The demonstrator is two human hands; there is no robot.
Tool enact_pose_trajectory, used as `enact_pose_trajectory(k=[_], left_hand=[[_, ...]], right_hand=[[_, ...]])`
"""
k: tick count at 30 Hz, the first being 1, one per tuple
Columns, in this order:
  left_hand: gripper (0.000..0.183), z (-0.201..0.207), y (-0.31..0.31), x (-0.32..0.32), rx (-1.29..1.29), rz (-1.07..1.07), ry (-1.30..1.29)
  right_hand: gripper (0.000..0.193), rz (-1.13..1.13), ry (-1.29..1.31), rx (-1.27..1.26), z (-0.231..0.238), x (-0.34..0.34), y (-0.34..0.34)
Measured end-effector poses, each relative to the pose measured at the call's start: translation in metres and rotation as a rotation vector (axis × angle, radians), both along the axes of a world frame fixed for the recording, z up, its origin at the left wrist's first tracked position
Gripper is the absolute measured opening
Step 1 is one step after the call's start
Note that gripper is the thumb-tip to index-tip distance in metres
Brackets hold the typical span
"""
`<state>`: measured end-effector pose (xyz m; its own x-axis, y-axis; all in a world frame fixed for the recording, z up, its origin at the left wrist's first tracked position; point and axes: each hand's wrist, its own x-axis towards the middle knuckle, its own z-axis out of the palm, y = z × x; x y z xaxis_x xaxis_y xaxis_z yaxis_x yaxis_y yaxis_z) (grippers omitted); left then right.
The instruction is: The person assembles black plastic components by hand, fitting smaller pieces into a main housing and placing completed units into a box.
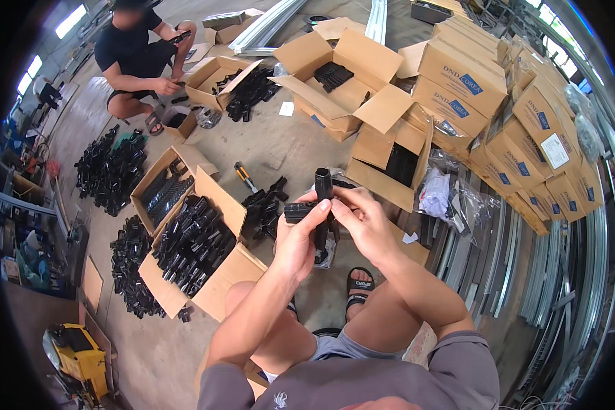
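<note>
Both my hands are raised in front of my knees around a black tubular plastic connector. One arm of it points up and away, another sticks out to the left, and a dark length shows below my fingers. My left hand is closed on its left side, with the thumb pressed at the joint. My right hand pinches it from the right, thumb and fingertips meeting the left thumb. Whether it is one piece or several joined is hard to tell. Loose black connectors lie on the floor just beyond, beside an orange-handled screwdriver.
Left of me, an open carton is filled with black connectors, near floor piles. Open cartons stand ahead. Stacked cartons and metal profiles are at right. Another person squats at far left, handling black parts.
</note>
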<state>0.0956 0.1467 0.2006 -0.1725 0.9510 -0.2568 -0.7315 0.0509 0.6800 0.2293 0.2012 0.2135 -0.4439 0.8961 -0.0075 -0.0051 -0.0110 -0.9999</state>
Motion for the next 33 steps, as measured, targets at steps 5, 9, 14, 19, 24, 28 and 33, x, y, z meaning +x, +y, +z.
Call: enact_pose_trajectory(k=[5,9,14,19,24,28,33], left_hand=[[0.034,0.001,0.001,0.005,-0.028,-0.055,-0.028],[0.035,0.009,-0.001,0.004,-0.102,-0.076,0.017],[0.038,0.009,-0.001,-0.006,-0.126,-0.124,0.122],[0.036,0.005,-0.004,-0.006,-0.111,-0.056,0.257],[0.035,0.005,-0.004,-0.004,-0.018,0.016,0.404],[0.038,0.001,-0.003,-0.007,-0.050,-0.064,0.473],[0.037,0.008,-0.005,-0.010,-0.068,-0.141,0.463]], right_hand=[[0.031,-0.018,0.046,0.044,-0.004,0.011,0.009],[0.027,0.060,0.188,-0.072,-0.001,0.015,0.019],[0.028,0.096,0.180,-0.107,-0.001,0.018,0.019],[0.030,0.045,0.134,-0.104,0.002,0.017,0.011],[0.037,0.085,0.166,-0.213,0.002,0.020,0.013],[0.039,0.130,0.153,-0.347,-0.001,0.022,0.016],[0.040,0.107,0.160,-0.284,-0.002,0.019,0.013]])
